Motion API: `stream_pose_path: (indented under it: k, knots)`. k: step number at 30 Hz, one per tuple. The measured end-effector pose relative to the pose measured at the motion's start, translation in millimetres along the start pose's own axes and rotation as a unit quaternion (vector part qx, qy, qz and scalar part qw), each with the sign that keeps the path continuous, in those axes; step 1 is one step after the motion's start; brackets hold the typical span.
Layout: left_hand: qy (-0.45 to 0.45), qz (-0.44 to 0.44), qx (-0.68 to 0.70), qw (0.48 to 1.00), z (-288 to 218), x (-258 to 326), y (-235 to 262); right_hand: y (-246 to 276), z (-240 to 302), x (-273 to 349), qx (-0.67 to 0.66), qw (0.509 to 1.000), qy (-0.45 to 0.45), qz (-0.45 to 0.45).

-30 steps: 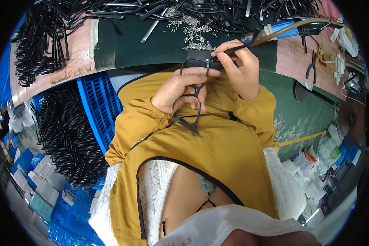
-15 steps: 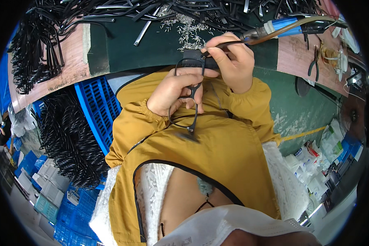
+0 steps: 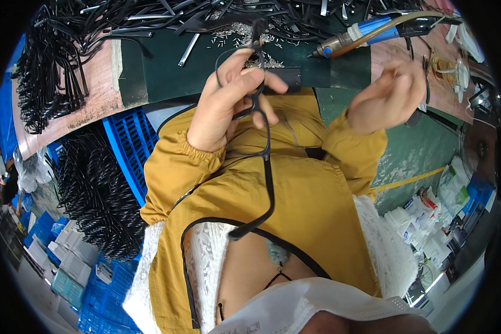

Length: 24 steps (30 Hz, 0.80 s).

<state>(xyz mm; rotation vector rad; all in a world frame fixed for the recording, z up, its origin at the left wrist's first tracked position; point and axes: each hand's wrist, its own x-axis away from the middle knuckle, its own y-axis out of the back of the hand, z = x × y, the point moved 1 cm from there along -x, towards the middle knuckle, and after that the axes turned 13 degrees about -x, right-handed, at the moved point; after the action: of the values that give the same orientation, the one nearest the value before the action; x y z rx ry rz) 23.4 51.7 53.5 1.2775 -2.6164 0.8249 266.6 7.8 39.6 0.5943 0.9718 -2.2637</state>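
My left hand [image 3: 217,108] is closed around the middle of a black eyeglass frame [image 3: 269,181], held over the table's near edge and my lap. One temple hangs down toward my chest. The other, smeared by motion, stretches left at the frame's far end. My right hand [image 3: 381,103] is raised to the right, apart from the frame. Its fingers look bent but are blurred, so whether they hold anything is unclear. Near it, pliers [image 3: 427,75] lie on the table. A blue and silver handheld power tool [image 3: 339,44] with a brown hose rests beyond.
Small silver pins [image 3: 270,62] lie scattered on the dark green mat [image 3: 161,72] beside a black block [image 3: 290,78]. Loose black temples [image 3: 295,19] heap along the back. More bundles [image 3: 50,72] hang at the left. A blue crate [image 3: 129,145] stands below the table's left side.
My right hand has left the eyeglass frame and moved right. My left hand has shifted slightly left and away from me with the frame, whose near temple now hangs extended in view.
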Motion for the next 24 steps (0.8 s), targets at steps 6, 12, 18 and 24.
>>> stream_pose_path:
  k: [6, 12, 18, 24]
  knots:
    - [0.046, 0.018, 0.069, 0.996, 6.1, -0.6, -7.5, -14.4, -74.3, -36.2, -0.246, 0.929, -0.275, -0.029]
    - [0.051, -0.054, 0.133, 0.988, 19.2, 23.1, 14.6, -37.2, -77.1, -38.0, -0.377, 0.848, -0.367, 0.065]
    - [0.168, -0.039, 0.156, 0.973, 38.4, 19.4, -3.8, -42.3, -93.1, -29.1, -0.334, 0.876, -0.345, 0.043]
    - [0.303, -0.015, 0.169, 0.938, 54.0, 17.2, -27.3, -33.8, -56.6, -15.3, -0.382, 0.837, -0.376, 0.111]
